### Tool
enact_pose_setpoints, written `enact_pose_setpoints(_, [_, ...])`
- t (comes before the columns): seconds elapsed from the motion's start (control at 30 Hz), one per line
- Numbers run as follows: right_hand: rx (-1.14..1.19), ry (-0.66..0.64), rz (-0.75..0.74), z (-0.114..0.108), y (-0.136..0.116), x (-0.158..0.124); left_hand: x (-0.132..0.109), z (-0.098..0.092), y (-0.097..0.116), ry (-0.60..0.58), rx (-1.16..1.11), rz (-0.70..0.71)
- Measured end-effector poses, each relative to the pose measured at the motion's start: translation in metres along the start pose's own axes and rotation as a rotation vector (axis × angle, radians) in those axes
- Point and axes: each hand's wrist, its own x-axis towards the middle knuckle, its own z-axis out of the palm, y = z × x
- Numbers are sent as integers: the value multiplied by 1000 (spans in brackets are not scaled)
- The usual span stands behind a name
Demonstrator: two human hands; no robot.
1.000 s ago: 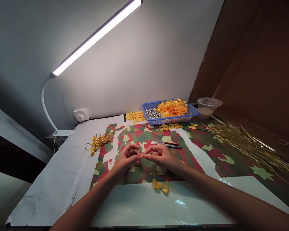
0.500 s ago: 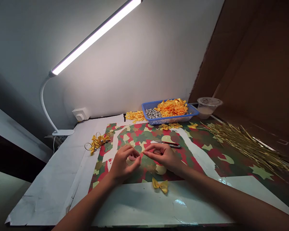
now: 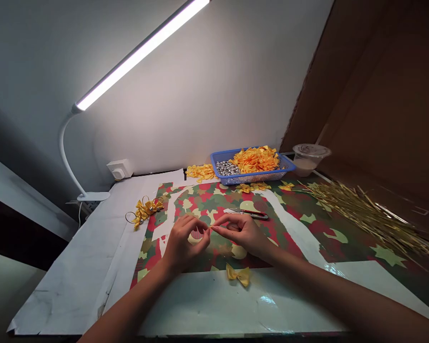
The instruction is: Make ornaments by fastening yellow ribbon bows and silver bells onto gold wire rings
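Near the left edge of the worktop (image 3: 66,281), a gold bow cluster (image 3: 145,212) with wire loops sits where the white paper meets a camouflage sheet (image 3: 203,202). The curled left hand (image 3: 184,243) reaches toward a ribbon sliver (image 3: 211,228), a tiny yellow-orange strip held up above the sheet between both hands, around mid-worktop. The right hand (image 3: 238,233) appears to pinch it between thumb and forefinger. The left fingertips (image 3: 205,227) meet its other end, though it is too small to tell whether they grip it or only touch it. It looks light, soft and probably slippery, so fingertips at its ends seem the surest hold. Just in front, a yellow bow (image 3: 238,276) lies near the front edge. Along the back edge are loose bows (image 3: 200,172), then a blue basket (image 3: 252,178) holding silver beads (image 3: 227,167) and orange bows (image 3: 255,161). Snips (image 3: 250,214) lie ahead of the right hand. Farther right stand a plastic cup (image 3: 307,161) and gold strands (image 3: 364,209).
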Motion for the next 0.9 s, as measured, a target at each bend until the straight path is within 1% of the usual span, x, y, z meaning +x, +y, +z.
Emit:
enact_pose_setpoints(0.2, [-14, 13, -10, 0, -1, -1, 2, -2, 3, -19, -10, -22])
enact_pose_setpoints(0.37, [-30, 42, -14, -1, -3, 0, 3, -4, 4, -39, -47, -72])
enact_pose_setpoints(0.53, [-34, 53, -14, -2, -8, -2, 3, -5, 6, -46, -130, -144])
enact_pose_setpoints(0.63, [-25, 55, -14, -2, -9, -3, 3, -6, 8, -47, -218, -230])
enact_pose_setpoints(0.73, [-5, 61, -21, -2, -8, -2, 5, -6, 7, -68, -346, -359])
enact_pose_setpoints(0.9, [36, 45, -40, -1, -6, -1, 7, -3, 4, -202, -647, -593])
